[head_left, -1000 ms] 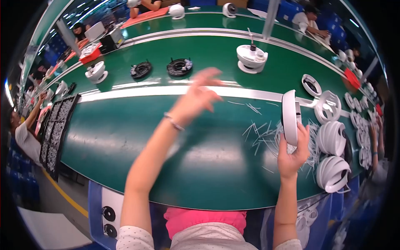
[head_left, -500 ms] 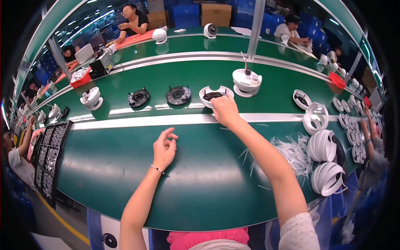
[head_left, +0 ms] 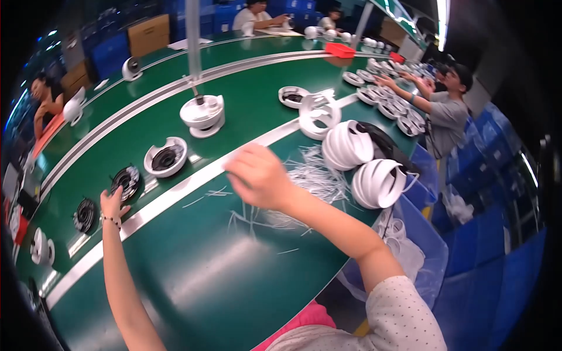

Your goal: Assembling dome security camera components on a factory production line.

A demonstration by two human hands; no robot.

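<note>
My left hand [head_left: 113, 206] reaches to the near edge of a black round part [head_left: 126, 182] on the green belt. Its fingers are spread, and I cannot tell whether they touch the part. A second black round part [head_left: 86, 214] lies to its left. Over the metal strip, beside a heap of thin white plastic strips [head_left: 316, 181], hangs my right hand [head_left: 257, 175]. It is smeared by motion with bent fingers, and whether it holds anything is unclear. Just beyond sits a white bowl-shaped housing [head_left: 175, 167] with a black part inside.
A white housing on a base [head_left: 202, 117] stands farther back. On the right are a white ring [head_left: 320, 117], stacked white shells [head_left: 346, 146] and a lined blue bin [head_left: 433, 257]. A co-worker [head_left: 448, 111] works at the far right; a red tray [head_left: 339, 51] is beyond.
The view has swung to the right. My right hand has left the white housing with the black insert and drawn back. My left hand has gone to a black round part.
</note>
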